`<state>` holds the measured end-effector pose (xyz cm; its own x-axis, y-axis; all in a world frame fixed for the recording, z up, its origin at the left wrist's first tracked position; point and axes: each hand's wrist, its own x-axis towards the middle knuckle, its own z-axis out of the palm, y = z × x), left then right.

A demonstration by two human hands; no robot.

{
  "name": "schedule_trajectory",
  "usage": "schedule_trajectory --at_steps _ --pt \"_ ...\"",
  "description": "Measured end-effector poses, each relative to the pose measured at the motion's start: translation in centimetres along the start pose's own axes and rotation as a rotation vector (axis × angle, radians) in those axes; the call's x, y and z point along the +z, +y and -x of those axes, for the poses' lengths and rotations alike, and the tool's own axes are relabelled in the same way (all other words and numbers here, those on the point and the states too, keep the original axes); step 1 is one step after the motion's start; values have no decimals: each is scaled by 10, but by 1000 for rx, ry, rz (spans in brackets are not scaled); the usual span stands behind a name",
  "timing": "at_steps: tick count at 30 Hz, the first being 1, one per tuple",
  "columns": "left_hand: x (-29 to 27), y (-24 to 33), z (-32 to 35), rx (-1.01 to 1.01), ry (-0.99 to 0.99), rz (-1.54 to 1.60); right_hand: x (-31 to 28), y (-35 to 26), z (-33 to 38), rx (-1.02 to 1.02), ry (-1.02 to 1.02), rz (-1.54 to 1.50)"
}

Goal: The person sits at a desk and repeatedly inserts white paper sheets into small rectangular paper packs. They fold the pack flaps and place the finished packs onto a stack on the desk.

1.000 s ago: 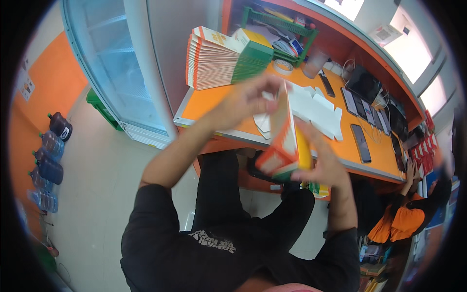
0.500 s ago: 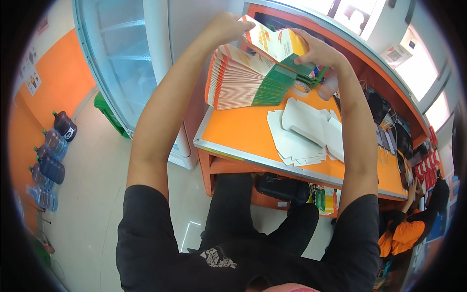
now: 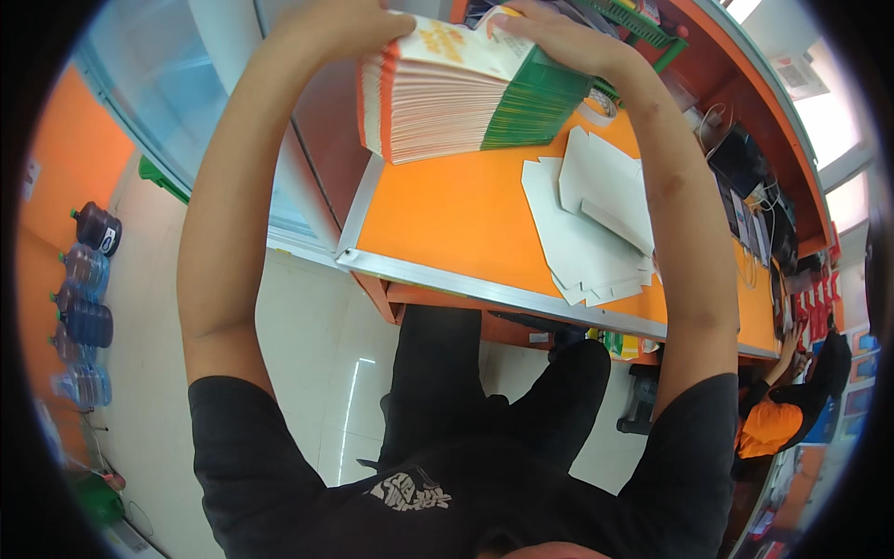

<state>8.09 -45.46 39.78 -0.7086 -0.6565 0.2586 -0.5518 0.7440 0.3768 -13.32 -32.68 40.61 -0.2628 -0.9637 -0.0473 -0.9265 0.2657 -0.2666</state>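
A thick stack of nested food cartons (image 3: 456, 107), white with orange and green ends, stands at the far left of the orange counter (image 3: 447, 219). My left hand (image 3: 349, 28) grips the far left edge of the top carton, thumb over its rim. Across from it, my right hand (image 3: 563, 39) grips the carton's other side, near the green end, with its fingers partly hidden. The top carton lies against the rest of the stack. To the right are several flat white cardboard blanks (image 3: 596, 200), overlapping on the counter.
A tape roll (image 3: 598, 110) sits right of the stack, and a green basket (image 3: 643, 23) stands behind. Cables and dark devices (image 3: 745, 163) crowd the right side. A glass-door fridge (image 3: 154, 84) is at left, with water jugs (image 3: 86, 270) beyond. Another person (image 3: 773, 424) is at far right.
Both hands have brought the single carton down onto the stack; it was held above it before. My view has shifted, and my left arm now lies farther left.
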Motion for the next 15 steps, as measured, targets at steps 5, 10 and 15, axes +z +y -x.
schedule_trajectory --at_steps 5,10,15 --pt "-8 36 7 268 -21 -267 16 -10 10 51 120 169" --pt "56 18 -23 409 -213 -186 35 6 -1 46 169 112" --pt "95 -22 -29 524 -180 -59 33 -7 16 23 230 106"
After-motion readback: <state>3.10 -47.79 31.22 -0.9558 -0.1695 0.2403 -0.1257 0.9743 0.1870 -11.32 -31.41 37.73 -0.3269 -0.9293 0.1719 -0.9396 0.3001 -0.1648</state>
